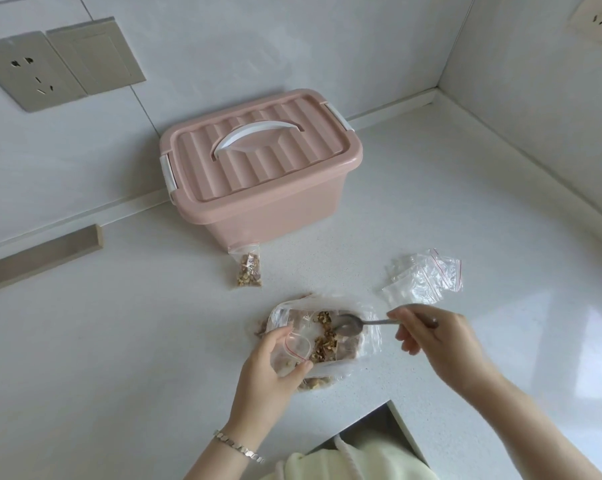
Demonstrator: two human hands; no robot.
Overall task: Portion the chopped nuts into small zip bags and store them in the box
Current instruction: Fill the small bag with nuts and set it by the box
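The left hand [275, 362] curls its fingers round a small zip bag [294, 346], mouth held open, at eight o'clock of the chopped nuts [323, 341] — these lie loose on a large clear bag [370, 344] on the white surface [119, 341]. The right hand [434, 341] pinches a spoon [348, 326] by its handle, bowl at the nuts' two o'clock edge. The pink box [258, 174], lid on, stands at twelve o'clock — a filled bag [249, 270] touches its front, and empty bags [424, 278] lie at two.

From the nut bag [348, 344], the closed box [261, 168] blocks 11 o'clock, a filled bag [249, 270] just before it; empty bags [424, 278] lie at 2 o'clock. Counter [136, 341] lies open toward 9 and 3 o'clock.
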